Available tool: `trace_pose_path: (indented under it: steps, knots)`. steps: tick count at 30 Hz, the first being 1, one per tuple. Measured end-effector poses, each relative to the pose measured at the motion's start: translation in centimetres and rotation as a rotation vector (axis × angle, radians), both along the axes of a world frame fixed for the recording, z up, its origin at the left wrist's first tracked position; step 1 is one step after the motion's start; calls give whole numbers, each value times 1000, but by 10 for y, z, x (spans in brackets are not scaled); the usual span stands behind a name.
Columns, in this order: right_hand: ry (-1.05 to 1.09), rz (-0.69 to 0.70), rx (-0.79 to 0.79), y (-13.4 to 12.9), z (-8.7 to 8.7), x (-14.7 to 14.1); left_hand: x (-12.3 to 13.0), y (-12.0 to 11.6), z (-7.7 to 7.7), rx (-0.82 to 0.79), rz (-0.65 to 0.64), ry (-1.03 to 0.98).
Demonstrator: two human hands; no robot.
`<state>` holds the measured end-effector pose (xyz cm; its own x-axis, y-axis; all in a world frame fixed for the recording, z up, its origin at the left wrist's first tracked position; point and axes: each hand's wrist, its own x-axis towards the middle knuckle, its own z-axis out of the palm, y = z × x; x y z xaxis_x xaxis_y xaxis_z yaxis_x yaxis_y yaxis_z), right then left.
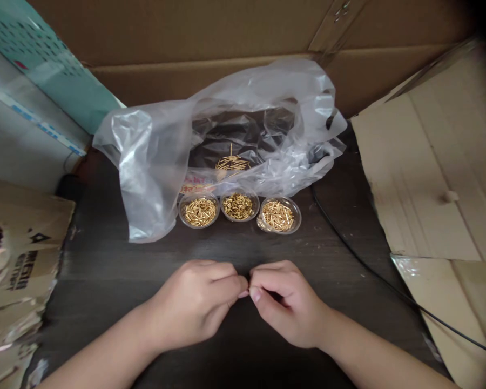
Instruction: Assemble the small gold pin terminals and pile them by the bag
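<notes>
The left hand [194, 302] and right hand [285, 302] are curling into fingertip pinches, touching over the dark wooden table [105, 281]; I cannot tell if they're grasping anything. Brass pins [198, 211] are lying farther off in clear cups [239, 206] beside a crumpled plastic bag [140, 173].

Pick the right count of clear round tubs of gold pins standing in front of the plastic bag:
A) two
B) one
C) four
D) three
D. Three clear tubs of gold pins stand in a row in front of the plastic bag.
</notes>
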<state>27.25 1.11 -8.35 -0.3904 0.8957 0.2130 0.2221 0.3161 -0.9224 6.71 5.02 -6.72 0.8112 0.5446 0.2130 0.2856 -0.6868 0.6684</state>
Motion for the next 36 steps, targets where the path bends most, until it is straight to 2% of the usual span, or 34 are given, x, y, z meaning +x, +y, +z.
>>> trace_pose_path:
  steps: [4,7,11,14,17,24,30,36]
  knots:
    - [1,6,-1,1,0,0,2,-3,2,-4,34,3]
    - [-50,9,43,1,0,2,3,-5,3,-76,64,-2]
    - [-330,-34,224,-2,1,6,3,-3,4,-264,112,44]
    - [-577,-29,375,-3,3,7,3,-2,4,-328,105,56]
    - [-694,11,474,-4,3,8,4,0,6,-386,88,50]
    - [-591,-15,556,-7,0,9,6,-2,9,-440,-8,130]
    - [-520,-65,594,-10,-4,1,10,-9,7,-386,74,150]
    - [-381,-76,482,-10,-7,-5,11,-11,6,-448,72,90]
